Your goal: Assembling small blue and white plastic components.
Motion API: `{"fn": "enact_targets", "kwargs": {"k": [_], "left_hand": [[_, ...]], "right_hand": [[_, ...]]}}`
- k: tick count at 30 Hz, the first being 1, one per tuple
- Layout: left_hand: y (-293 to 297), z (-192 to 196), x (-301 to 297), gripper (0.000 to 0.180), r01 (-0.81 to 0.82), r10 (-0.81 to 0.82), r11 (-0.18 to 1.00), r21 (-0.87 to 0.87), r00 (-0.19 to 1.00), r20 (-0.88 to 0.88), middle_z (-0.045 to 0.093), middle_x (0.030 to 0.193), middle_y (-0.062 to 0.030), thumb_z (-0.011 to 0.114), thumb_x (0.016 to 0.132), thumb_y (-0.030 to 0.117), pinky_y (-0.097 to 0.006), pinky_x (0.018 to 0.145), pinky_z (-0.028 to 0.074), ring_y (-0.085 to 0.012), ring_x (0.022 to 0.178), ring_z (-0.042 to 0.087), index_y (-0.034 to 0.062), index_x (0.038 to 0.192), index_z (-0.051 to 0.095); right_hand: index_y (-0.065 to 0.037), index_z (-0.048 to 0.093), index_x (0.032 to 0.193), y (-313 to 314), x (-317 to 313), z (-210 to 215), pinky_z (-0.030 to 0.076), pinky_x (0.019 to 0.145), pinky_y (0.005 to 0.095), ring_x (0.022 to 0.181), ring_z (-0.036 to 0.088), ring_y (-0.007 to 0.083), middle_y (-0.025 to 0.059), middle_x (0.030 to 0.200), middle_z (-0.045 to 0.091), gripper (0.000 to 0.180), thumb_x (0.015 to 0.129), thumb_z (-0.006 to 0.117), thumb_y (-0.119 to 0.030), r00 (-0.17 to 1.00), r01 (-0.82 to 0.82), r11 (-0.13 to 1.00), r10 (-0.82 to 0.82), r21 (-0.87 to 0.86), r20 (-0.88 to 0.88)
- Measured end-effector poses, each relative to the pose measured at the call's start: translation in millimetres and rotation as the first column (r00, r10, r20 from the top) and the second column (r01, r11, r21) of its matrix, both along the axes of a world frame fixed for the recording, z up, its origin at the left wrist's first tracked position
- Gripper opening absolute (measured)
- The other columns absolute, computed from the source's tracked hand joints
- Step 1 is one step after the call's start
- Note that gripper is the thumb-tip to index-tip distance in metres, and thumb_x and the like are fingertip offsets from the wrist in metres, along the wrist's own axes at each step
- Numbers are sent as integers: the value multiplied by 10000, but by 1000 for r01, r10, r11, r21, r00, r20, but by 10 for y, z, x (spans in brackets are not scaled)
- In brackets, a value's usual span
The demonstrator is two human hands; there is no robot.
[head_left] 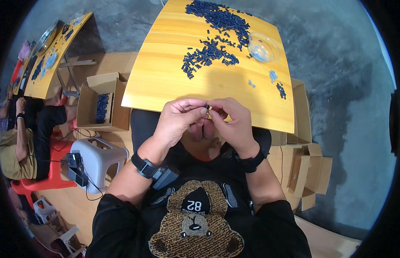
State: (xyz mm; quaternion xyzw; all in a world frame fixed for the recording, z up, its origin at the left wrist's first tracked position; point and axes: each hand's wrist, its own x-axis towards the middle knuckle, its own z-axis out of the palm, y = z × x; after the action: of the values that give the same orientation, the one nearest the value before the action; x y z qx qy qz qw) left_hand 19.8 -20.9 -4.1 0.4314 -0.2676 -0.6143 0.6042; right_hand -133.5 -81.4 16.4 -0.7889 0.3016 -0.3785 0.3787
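Just off the near edge of the yellow table (165,73), my two hands meet. Between the fingertips is a small black part (207,106), too small to make out fully. My left hand (176,120) pinches it between thumb and forefinger. From the other side, the thumb and forefinger of my right hand (234,124) close on the same part. Farther up the table lie a pile of small dark cylindrical pieces (208,56) and a larger pile of them (226,21). A clear round bowl (263,47) holds small pale pieces.
Right of centre lie small light-coloured pieces (273,76) and a little dark cluster (281,90). Cardboard boxes stand at left (86,107) and right (309,172). A grey stool (94,157) with cables is at my left, near a seated person (19,146) at another table.
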Motion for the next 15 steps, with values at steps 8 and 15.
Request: {"fn": "enact_targets", "kwargs": {"k": [8, 15], "left_hand": [[49, 5, -47, 197, -37, 42, 998, -48, 994, 97, 649, 827, -34, 631, 809, 24, -169, 574, 461, -65, 709, 594, 31, 1005, 615], [85, 38, -112, 321, -96, 126, 978, -183, 979, 162, 604, 839, 12, 631, 807, 15, -152, 546, 406, -31, 692, 535, 39, 1120, 561]], "right_hand": [[-19, 601, 866, 54, -43, -35, 461, 618, 326, 684, 578, 262, 114, 755, 594, 135, 732, 618, -26, 998, -10, 996, 4, -93, -64], [-20, 590, 839, 137, 9, -15, 455, 619, 339, 686, 574, 275, 121, 749, 590, 109, 733, 610, -36, 999, 22, 997, -24, -71, -25]]}}
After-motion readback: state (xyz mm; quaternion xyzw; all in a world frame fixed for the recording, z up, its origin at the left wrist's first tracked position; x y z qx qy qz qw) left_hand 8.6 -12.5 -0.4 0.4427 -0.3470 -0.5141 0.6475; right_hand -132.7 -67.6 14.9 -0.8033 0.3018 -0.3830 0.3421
